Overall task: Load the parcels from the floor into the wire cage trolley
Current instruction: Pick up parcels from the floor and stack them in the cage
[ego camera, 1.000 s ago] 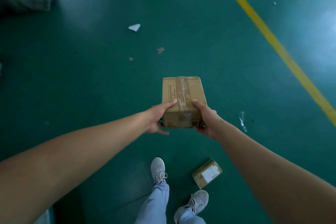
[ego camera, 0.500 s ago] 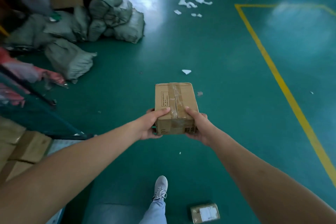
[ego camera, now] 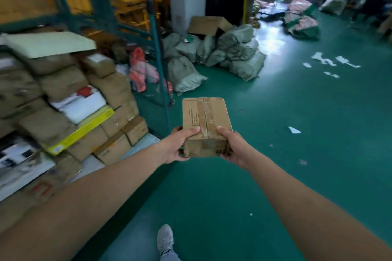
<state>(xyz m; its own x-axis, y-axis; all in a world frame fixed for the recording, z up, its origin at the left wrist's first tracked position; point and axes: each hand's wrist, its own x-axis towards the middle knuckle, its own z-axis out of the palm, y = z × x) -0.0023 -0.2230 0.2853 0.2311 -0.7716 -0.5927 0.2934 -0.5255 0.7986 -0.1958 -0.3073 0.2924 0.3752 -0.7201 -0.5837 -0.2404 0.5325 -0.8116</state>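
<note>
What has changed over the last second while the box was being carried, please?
The view has swung up from the bare floor towards the wire cage trolley, now on the left with stacked parcels inside. The small parcel near the feet has gone from view. Unchanged: the left hand and right hand still grip the taped cardboard box at its near end.

Floor [ego camera: 297, 112]: green, glossy, with a bright glare patch at the far middle. A heap of grey woven sacks [ego camera: 214, 53] lies on it by the far wall, an open cardboard carton [ego camera: 209, 25] behind the heap. White paper scraps [ego camera: 331, 62] are scattered toward the far right; one single scrap [ego camera: 294, 130] lies nearer. The wire cage trolley [ego camera: 157, 53] stands at the floor's left side, stacked with parcels [ego camera: 70, 108]. One grey shoe [ego camera: 165, 238] is planted at the near edge.
</note>
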